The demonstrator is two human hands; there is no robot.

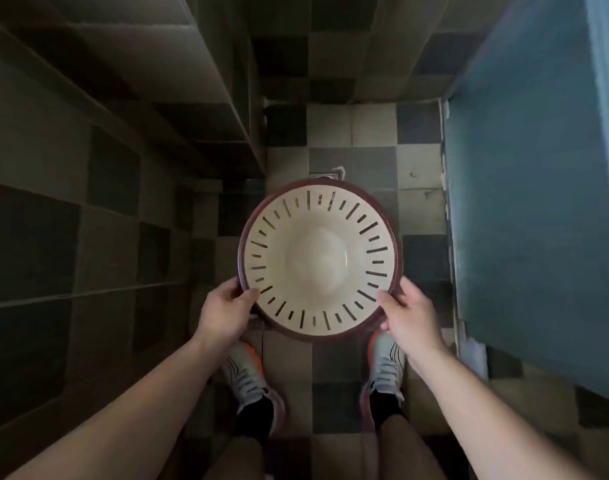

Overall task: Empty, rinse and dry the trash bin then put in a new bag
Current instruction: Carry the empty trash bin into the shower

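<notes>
While each hand grips its rim, trash bin [318, 259], left hand [223, 311], right hand [408, 315]

The trash bin [319, 259] is sitting at centre above the tiled floor [420, 161], with the left hand [223, 311] gripping its near-left rim and the right hand [408, 315] gripping its near-right rim. Two shoes [249, 375] are standing on the floor directly below the bin. A door [524, 202] is standing to the right and a tiled wall [88, 133] is running along the left.
</notes>
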